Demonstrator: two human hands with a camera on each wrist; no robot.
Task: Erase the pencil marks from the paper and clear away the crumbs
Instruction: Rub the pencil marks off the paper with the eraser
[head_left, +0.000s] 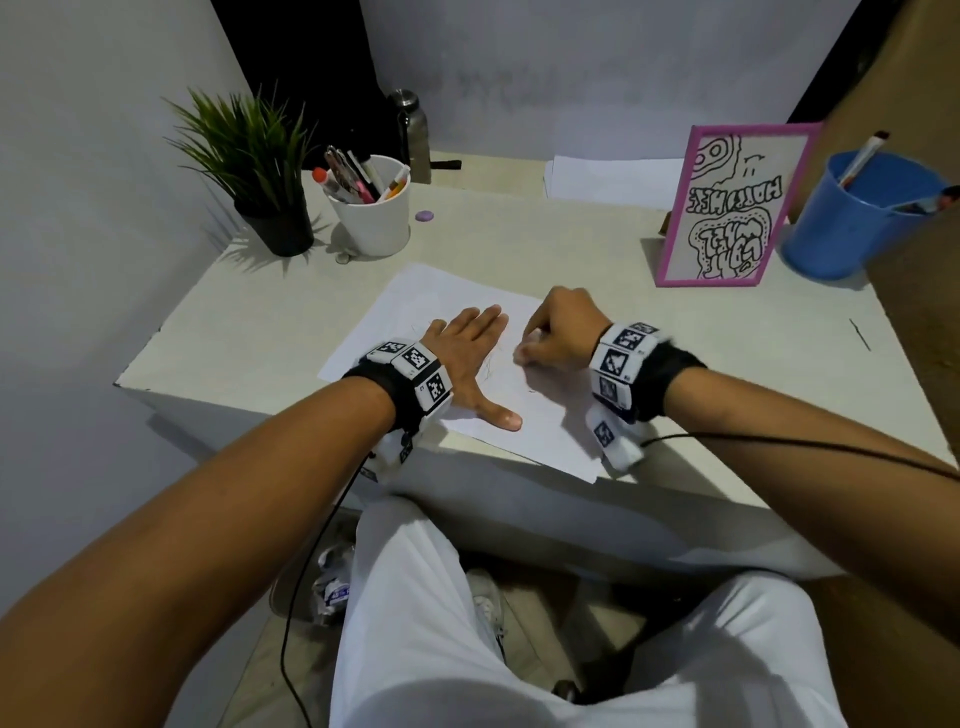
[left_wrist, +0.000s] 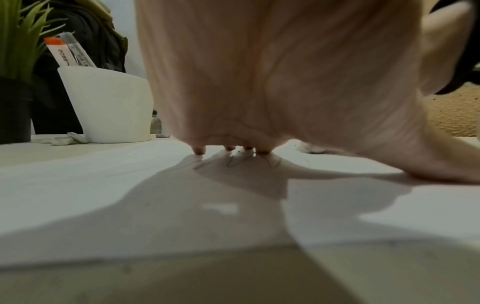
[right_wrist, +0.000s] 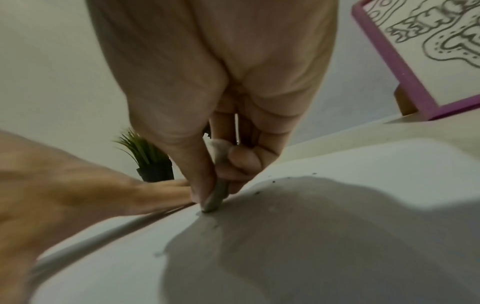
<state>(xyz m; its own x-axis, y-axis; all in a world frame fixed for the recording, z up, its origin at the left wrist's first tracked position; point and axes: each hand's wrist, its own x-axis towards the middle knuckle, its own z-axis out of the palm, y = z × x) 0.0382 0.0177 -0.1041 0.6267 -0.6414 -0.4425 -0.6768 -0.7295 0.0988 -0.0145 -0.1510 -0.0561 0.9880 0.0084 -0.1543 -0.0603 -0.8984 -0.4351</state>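
Rubbing out pencil on the worktop (head_left: 675, 332)

My left hand (head_left: 467, 358) lies flat, pinning the paper (head_left: 415, 301); my right hand (head_left: 558, 332) pinches the eraser (right_wrist: 217, 195) against it, crumbs (right_wrist: 272, 182) alongside.

Dim indoor light, wrist views soft w/ motion blur, big hand shadows, wide-angle edge warp.

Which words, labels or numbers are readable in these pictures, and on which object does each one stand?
Pink-framed drawing: bubble letters stand upside down; I cannot read them reliably.
Orange-capped marker in the white cup: print too blurred to read.
Wristbands: black-and-white code squares only, no words.
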